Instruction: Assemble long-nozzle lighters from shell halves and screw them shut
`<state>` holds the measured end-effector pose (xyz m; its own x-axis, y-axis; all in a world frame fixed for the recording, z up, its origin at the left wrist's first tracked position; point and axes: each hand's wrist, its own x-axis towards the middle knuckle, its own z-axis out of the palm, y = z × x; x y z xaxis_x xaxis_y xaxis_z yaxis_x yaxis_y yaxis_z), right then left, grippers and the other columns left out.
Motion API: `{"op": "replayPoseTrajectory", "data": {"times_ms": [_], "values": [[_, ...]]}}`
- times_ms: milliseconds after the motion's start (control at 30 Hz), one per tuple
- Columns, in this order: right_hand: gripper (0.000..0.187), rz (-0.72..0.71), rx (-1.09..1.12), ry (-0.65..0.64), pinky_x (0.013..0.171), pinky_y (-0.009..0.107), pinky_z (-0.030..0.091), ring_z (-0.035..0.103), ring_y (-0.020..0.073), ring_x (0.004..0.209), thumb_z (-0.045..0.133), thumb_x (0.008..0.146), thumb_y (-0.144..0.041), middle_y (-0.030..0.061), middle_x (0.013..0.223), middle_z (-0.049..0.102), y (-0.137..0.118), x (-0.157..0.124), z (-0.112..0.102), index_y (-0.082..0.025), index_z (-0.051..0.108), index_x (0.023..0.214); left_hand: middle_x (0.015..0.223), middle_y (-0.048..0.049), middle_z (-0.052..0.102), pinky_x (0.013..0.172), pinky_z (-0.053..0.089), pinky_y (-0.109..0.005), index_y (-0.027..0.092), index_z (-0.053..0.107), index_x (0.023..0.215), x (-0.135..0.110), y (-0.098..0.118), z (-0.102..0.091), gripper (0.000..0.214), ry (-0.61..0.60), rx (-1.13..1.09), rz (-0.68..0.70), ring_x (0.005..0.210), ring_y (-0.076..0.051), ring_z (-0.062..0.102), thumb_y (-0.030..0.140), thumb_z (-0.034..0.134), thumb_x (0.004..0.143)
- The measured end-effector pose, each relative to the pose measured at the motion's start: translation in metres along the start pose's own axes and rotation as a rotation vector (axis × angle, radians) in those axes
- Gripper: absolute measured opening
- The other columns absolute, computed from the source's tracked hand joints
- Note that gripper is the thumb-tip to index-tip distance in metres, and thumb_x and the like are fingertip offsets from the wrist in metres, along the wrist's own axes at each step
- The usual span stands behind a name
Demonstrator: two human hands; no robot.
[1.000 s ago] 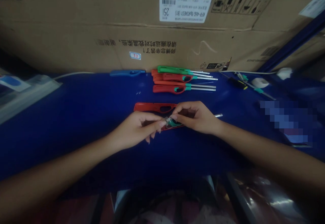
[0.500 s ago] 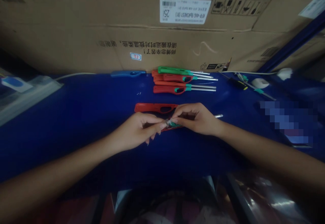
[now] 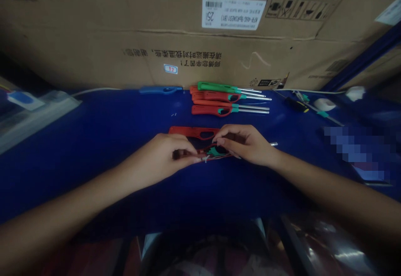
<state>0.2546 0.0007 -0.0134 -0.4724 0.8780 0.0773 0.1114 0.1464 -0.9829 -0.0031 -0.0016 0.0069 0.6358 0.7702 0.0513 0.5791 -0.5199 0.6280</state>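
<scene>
An opened red stick lighter [image 3: 215, 152] lies on the blue table between my hands, with green parts and thin wires showing inside. My left hand [image 3: 171, 153] is closed round its left end, thumb in front and fingers behind. My right hand [image 3: 247, 144] grips its right part, thumb and forefinger bent close together over the shell. Beyond my right hand the lighter's metal tube tip [image 3: 274, 144] sticks out. Just behind lies a loose red shell half [image 3: 191, 132], partly covered by my right fingers.
Several red and green stick lighters [image 3: 213, 110] are piled at the back, beside a blue lighter shell [image 3: 161, 90]. A screwdriver [image 3: 297, 105] and a white roll [image 3: 324, 104] lie at the right. A cardboard sheet [image 3: 94, 38] walls off the back; a plastic bag [image 3: 40, 115] lies left.
My hands have moved apart from the wires they pinched together. The left has shifted onto the lighter's left end, and more of its green inside shows. The view has shifted slightly.
</scene>
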Motion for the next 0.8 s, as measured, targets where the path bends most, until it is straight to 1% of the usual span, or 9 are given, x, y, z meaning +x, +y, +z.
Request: {"op": "replayPoseTrajectory", "data": {"times_ms": [67, 133, 267, 400, 500, 600, 633, 700, 800], "values": [[0.022, -0.017, -0.010, -0.002, 0.043, 0.021, 0.034, 0.044, 0.0036, 0.046, 0.071, 0.091, -0.034, -0.0027, 0.070, 0.062, -0.001, 0.000, 0.000, -0.013, 0.071, 0.097, 0.089, -0.0006, 0.074, 0.066, 0.046, -0.023, 0.027, 0.080, 0.096, -0.001, -0.003, 0.001, 0.019, -0.003, 0.050, 0.032, 0.072, -0.013, 0.065, 0.040, 0.067, 0.093], [0.021, -0.020, -0.012, -0.001, 0.044, 0.021, 0.034, 0.045, 0.0040, 0.048, 0.070, 0.091, -0.033, -0.0022, 0.071, 0.062, -0.001, 0.000, 0.001, -0.013, 0.071, 0.097, 0.089, -0.0011, 0.074, 0.067, 0.046, -0.024, 0.026, 0.080, 0.097, -0.001, -0.004, 0.001, 0.019, -0.012, 0.083, 0.028, 0.074, -0.014, 0.065, 0.040, 0.067, 0.093], [0.022, -0.026, -0.024, 0.000, 0.045, 0.020, 0.034, 0.046, 0.0045, 0.050, 0.070, 0.091, -0.035, -0.0010, 0.073, 0.064, -0.001, 0.000, 0.000, -0.014, 0.071, 0.096, 0.087, -0.0008, 0.076, 0.064, 0.046, -0.024, 0.025, 0.079, 0.099, -0.001, -0.002, 0.000, 0.022, -0.019, 0.067, -0.017, 0.070, -0.014, 0.065, 0.043, 0.067, 0.092], [0.022, -0.044, -0.073, 0.040, 0.044, 0.021, 0.036, 0.046, 0.0044, 0.049, 0.067, 0.093, -0.035, 0.0009, 0.078, 0.066, -0.001, -0.001, 0.001, -0.014, 0.073, 0.097, 0.089, -0.0005, 0.076, 0.060, 0.045, -0.023, 0.026, 0.079, 0.101, -0.002, -0.002, 0.000, 0.020, 0.008, 0.050, 0.014, 0.066, -0.013, 0.063, 0.039, 0.071, 0.088], [0.020, -0.101, -0.140, 0.101, 0.047, 0.022, 0.040, 0.051, 0.0059, 0.053, 0.064, 0.094, -0.032, 0.0034, 0.085, 0.067, 0.001, -0.002, 0.003, -0.015, 0.074, 0.099, 0.087, -0.0012, 0.075, 0.058, 0.045, -0.023, 0.026, 0.081, 0.100, -0.003, -0.004, 0.000, 0.017, 0.007, 0.057, 0.021, 0.064, -0.012, 0.062, 0.033, 0.072, 0.088], [0.018, -0.226, -0.251, 0.122, 0.059, 0.025, 0.049, 0.062, 0.0115, 0.071, 0.061, 0.095, -0.025, 0.0069, 0.093, 0.068, 0.002, -0.002, 0.002, -0.017, 0.076, 0.101, 0.086, -0.0012, 0.074, 0.058, 0.045, -0.024, 0.026, 0.081, 0.099, -0.005, -0.006, 0.000, 0.016, 0.010, 0.064, 0.014, 0.063, -0.012, 0.063, 0.033, 0.070, 0.089], [0.018, -0.280, -0.305, 0.107, 0.064, 0.026, 0.051, 0.064, 0.0135, 0.077, 0.060, 0.096, -0.023, 0.0079, 0.096, 0.068, 0.002, -0.003, 0.001, -0.017, 0.076, 0.102, 0.086, -0.0009, 0.074, 0.058, 0.045, -0.024, 0.027, 0.081, 0.099, -0.005, -0.007, 0.000, 0.016, 0.014, 0.065, 0.015, 0.063, -0.012, 0.063, 0.034, 0.071, 0.089], [0.021, -0.412, -0.448, 0.027, 0.075, 0.032, 0.055, 0.066, 0.0174, 0.088, 0.058, 0.095, -0.019, 0.0100, 0.102, 0.068, 0.001, -0.004, -0.003, -0.018, 0.075, 0.108, 0.086, -0.0002, 0.075, 0.058, 0.046, -0.023, 0.028, 0.082, 0.098, -0.005, -0.007, 0.000, 0.016, 0.026, 0.051, 0.015, 0.064, -0.011, 0.064, 0.036, 0.071, 0.089], [0.029, -0.589, -0.710, -0.170, 0.093, 0.041, 0.053, 0.064, 0.0229, 0.110, 0.057, 0.096, -0.019, 0.0131, 0.120, 0.068, -0.001, -0.006, -0.009, -0.020, 0.071, 0.121, 0.084, 0.0005, 0.075, 0.059, 0.047, -0.023, 0.029, 0.082, 0.095, -0.005, -0.007, 0.000, 0.014, 0.025, 0.007, 0.003, 0.065, -0.012, 0.065, 0.037, 0.073, 0.088]]}}
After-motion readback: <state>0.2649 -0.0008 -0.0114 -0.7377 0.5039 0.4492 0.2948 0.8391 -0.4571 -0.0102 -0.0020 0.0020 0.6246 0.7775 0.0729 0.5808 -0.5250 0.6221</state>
